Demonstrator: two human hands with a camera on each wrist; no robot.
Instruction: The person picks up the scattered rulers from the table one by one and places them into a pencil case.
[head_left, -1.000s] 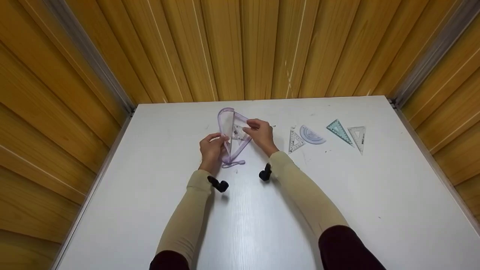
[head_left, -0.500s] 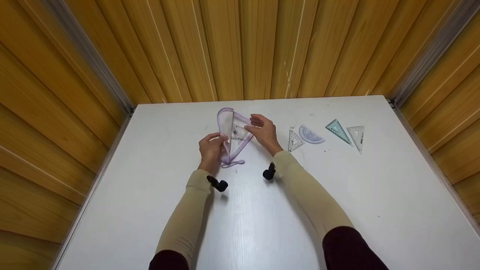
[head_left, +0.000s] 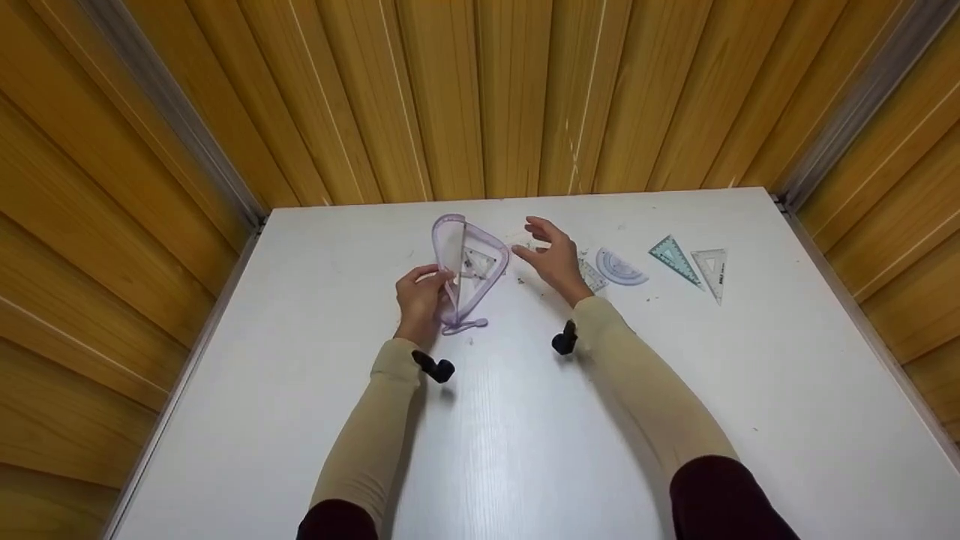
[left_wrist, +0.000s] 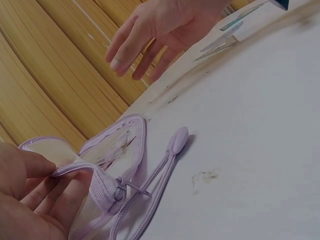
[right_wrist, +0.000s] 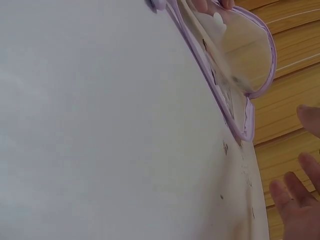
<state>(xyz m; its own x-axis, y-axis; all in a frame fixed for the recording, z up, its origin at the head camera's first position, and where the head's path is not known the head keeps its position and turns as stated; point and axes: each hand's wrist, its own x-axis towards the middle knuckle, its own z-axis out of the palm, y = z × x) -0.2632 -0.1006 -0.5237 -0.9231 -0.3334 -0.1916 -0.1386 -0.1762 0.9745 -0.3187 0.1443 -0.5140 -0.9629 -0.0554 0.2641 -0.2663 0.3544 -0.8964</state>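
A clear zip pouch with purple trim [head_left: 448, 244] lies on the table, its mouth spread apart. My left hand [head_left: 420, 296] pinches one edge of it between thumb and fingers, as the left wrist view also shows. Inside the pouch is a clear set square [head_left: 480, 264]. A purple zip pull [left_wrist: 178, 141] on a looped cord hangs at its near end. To the right of the pouch, my right hand [head_left: 553, 259] is raised above the table with fingers loosely spread, holding nothing. Partly hidden behind that hand lies another clear set square [head_left: 594, 277].
Right of my right hand lie a bluish clear protractor [head_left: 621, 268], a green set square [head_left: 675, 259] and a clear set square [head_left: 711, 271]. The white table [head_left: 480, 450] has small dark marks and meets wood-patterned walls [head_left: 450, 105] behind and at both sides.
My right hand has let go of the pouch's right edge and moved away to the right, its fingers spreading. My left hand has kept its hold on the pouch.
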